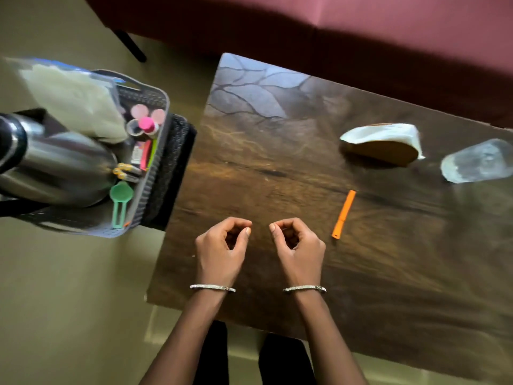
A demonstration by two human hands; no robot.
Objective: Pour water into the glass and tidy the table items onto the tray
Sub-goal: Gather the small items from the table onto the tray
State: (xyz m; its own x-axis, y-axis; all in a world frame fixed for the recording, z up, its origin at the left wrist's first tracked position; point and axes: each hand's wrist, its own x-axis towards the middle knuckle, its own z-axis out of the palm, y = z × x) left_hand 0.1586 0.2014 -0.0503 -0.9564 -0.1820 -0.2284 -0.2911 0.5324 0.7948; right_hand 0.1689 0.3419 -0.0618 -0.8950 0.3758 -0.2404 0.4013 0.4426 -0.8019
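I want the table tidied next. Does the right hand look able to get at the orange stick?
Probably yes: the right hand holds nothing, and only bare table lies between it and the orange stick just beside it.

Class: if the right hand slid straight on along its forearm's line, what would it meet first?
The right hand seems to meet only bare table up to its far edge; the orange stick lies to its right, off that line. Depth is uncertain.

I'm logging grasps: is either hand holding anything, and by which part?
Nothing is held. The left hand and right hand are above the table, fingers curled on nothing visible; the orange stick lies untouched beside them.
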